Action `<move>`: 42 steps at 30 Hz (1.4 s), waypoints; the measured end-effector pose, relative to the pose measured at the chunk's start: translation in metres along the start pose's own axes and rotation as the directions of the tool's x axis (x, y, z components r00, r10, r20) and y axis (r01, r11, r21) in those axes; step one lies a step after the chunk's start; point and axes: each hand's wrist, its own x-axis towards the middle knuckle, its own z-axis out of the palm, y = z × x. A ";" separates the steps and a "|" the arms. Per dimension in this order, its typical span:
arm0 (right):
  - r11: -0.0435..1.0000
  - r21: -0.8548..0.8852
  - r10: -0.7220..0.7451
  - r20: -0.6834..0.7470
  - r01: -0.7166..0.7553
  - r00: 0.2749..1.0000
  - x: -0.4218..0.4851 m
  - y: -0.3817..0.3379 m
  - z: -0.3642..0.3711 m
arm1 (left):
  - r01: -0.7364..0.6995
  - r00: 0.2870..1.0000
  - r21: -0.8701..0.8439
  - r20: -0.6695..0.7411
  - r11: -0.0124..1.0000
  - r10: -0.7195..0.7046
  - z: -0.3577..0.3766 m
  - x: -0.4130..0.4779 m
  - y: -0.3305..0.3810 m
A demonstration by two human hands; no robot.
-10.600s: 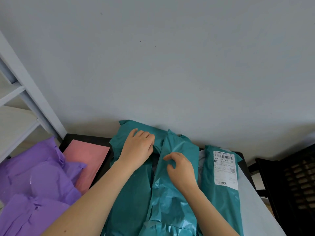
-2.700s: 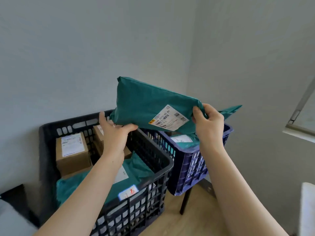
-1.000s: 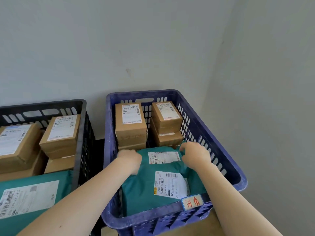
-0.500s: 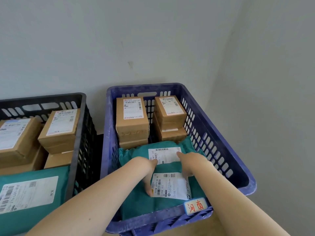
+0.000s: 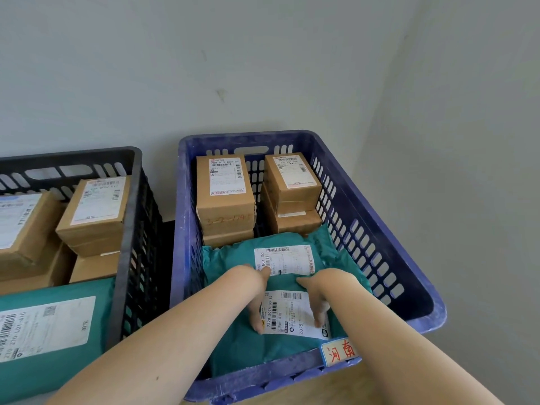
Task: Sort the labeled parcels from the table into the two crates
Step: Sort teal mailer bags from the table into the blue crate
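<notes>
Head view: teal plastic mailer bag [image 5: 233,346], white label up, lies at the near end of the blue slatted plastic crate [image 5: 380,229], atop a second teal mailer [image 5: 233,258]; left hand [image 5: 257,293] and right hand [image 5: 318,296] press flat on it, fingers straight, gripping nothing; best smoothed level, label kept readable, before letting go. Count: crates, two, the other a black slatted plastic crate [image 5: 128,229]; teal mailers, three seen, the third teal mailer [image 5: 58,378] in the black one; brown cardboard boxes [image 5: 225,211], at least four in blue, three in black.
</notes>
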 end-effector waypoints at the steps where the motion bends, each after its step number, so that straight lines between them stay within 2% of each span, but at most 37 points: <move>1: 1.000 -0.008 -0.008 0.004 0.008 1.000 -0.003 0.001 -0.001 | 0.000 1.000 0.000 -0.003 1.000 0.000 0.001 0.001 0.000; 9: 0.999 -0.035 -0.035 0.026 0.036 0.999 -0.007 0.003 -0.001 | 0.008 1.000 -0.004 0.001 1.000 -0.008 0.004 0.005 -0.003; 16: 0.998 -0.008 -0.055 -0.016 0.055 0.998 -0.010 0.005 0.000 | 0.009 1.000 -0.016 0.006 1.000 -0.009 0.004 -0.001 -0.003; 26: 0.998 0.029 -0.044 -0.165 0.050 0.985 -0.008 0.000 -0.001 | -0.018 1.000 -0.052 0.002 0.998 0.018 0.004 -0.015 -0.007; 31: 0.994 0.028 -0.088 -0.317 0.102 0.944 -0.021 -0.003 -0.012 | -0.049 0.998 -0.030 -0.031 0.998 0.048 -0.006 -0.022 -0.015; 35: 0.981 0.100 -0.103 -0.449 0.165 0.888 -0.029 -0.006 -0.023 | -0.077 0.987 -0.081 -0.147 0.994 0.064 -0.019 -0.040 -0.023; 38: 0.961 0.161 -0.101 -0.553 0.226 0.827 -0.035 -0.009 -0.033 | -0.118 0.952 -0.170 -0.299 0.978 0.063 -0.027 -0.056 -0.033; 40: 0.936 0.233 -0.076 -0.601 0.265 0.795 -0.041 -0.008 -0.037 | -0.179 0.874 -0.215 -0.483 0.960 0.055 -0.030 -0.067 -0.040; 42: 0.903 0.278 -0.065 -0.665 0.327 0.744 -0.046 -0.011 -0.041 | -0.217 0.743 -0.276 -0.669 0.936 -0.025 -0.026 -0.081 -0.051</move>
